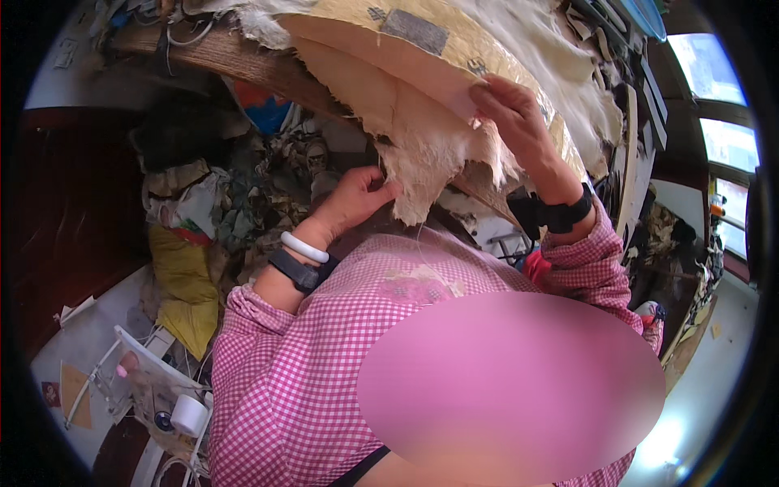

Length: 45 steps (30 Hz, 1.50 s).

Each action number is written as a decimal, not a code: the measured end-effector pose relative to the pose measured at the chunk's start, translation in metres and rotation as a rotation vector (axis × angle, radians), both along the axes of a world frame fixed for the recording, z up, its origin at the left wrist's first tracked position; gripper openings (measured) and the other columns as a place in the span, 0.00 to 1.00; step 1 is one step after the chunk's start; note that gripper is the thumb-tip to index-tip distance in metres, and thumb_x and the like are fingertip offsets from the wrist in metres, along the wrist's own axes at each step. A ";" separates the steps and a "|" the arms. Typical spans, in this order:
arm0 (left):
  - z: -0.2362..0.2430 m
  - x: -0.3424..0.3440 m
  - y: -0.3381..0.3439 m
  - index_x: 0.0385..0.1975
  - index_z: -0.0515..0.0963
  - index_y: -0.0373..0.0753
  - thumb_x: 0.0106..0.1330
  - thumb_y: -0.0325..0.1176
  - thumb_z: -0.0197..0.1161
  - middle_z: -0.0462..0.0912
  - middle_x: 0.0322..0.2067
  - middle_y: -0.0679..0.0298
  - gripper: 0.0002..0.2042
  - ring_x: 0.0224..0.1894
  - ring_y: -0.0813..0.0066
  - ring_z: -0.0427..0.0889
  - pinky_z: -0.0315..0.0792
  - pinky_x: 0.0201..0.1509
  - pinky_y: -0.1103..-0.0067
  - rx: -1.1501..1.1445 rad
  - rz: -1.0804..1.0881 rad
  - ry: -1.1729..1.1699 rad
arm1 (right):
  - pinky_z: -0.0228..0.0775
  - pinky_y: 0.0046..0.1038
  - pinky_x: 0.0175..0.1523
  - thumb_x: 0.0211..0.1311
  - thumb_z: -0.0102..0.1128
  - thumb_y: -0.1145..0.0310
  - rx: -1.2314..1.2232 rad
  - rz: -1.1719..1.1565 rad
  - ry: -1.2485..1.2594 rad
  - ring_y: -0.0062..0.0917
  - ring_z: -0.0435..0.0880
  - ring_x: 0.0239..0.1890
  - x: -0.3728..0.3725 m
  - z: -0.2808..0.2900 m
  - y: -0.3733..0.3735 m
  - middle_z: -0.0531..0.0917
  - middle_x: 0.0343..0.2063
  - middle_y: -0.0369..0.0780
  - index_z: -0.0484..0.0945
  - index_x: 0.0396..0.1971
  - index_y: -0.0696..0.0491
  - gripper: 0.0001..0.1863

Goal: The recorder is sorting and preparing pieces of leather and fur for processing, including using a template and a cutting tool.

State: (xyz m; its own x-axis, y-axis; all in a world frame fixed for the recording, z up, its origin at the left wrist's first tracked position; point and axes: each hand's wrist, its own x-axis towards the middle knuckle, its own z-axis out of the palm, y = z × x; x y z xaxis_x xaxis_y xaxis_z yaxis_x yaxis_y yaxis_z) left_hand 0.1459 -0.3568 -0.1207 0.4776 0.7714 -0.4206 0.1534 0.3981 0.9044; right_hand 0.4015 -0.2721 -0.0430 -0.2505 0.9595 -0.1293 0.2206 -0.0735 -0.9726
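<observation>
A pale tan hide point(406, 122) with a ragged, fibrous lower edge hangs over the near side of the work table, in front of my chest. My right hand point(519, 126) is closed, thumb and fingers pinching the hide's upper fold beside a shiny yellowish sheet point(507, 69). Lower and to the left, my left hand point(350, 199) holds the hide's hanging edge near its tip, with the thumb in sight and some fingers partly hidden. A dark grey rectangular block point(415, 31) rests on the yellowish sheet.
A wooden beam point(235, 65) runs along the table's left edge. Heaped scraps point(276, 174) and a yellow sack point(185, 284) lie at left. Below them, a white roll point(189, 415) sits on a small stand. Another pale hide point(560, 73) covers the far right of the table.
</observation>
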 end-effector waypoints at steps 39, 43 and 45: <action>0.039 -0.022 0.026 0.25 0.79 0.32 0.65 0.37 0.58 0.80 0.19 0.64 0.14 0.21 0.81 0.76 0.70 0.27 0.79 0.266 -0.328 0.337 | 0.32 0.41 0.73 0.67 0.42 0.50 0.695 0.726 -0.813 0.33 0.43 0.73 -0.050 -0.040 0.002 0.50 0.70 0.39 0.50 0.70 0.38 0.32; 0.082 -0.036 0.075 0.26 0.78 0.34 0.65 0.31 0.59 0.78 0.19 0.68 0.08 0.21 0.84 0.74 0.69 0.26 0.84 0.437 -0.037 0.349 | 0.36 0.44 0.72 0.67 0.44 0.52 0.672 0.681 -0.633 0.36 0.46 0.72 -0.045 -0.039 0.004 0.52 0.69 0.42 0.53 0.68 0.40 0.31; 0.103 -0.037 0.105 0.34 0.78 0.34 0.65 0.36 0.61 0.80 0.24 0.66 0.10 0.28 0.79 0.78 0.71 0.33 0.81 0.639 -0.014 0.429 | 0.39 0.43 0.72 0.66 0.46 0.53 0.655 0.610 -0.581 0.37 0.49 0.71 -0.040 -0.026 0.010 0.54 0.68 0.43 0.55 0.68 0.41 0.30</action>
State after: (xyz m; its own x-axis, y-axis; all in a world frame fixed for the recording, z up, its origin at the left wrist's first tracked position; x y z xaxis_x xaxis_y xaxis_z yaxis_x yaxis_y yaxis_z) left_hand 0.1089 -0.2518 -0.0175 0.3850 0.9218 -0.0462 0.5442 -0.1863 0.8180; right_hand 0.3613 -0.2623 -0.0688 -0.7775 0.6189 0.1119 0.4867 0.7048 -0.5161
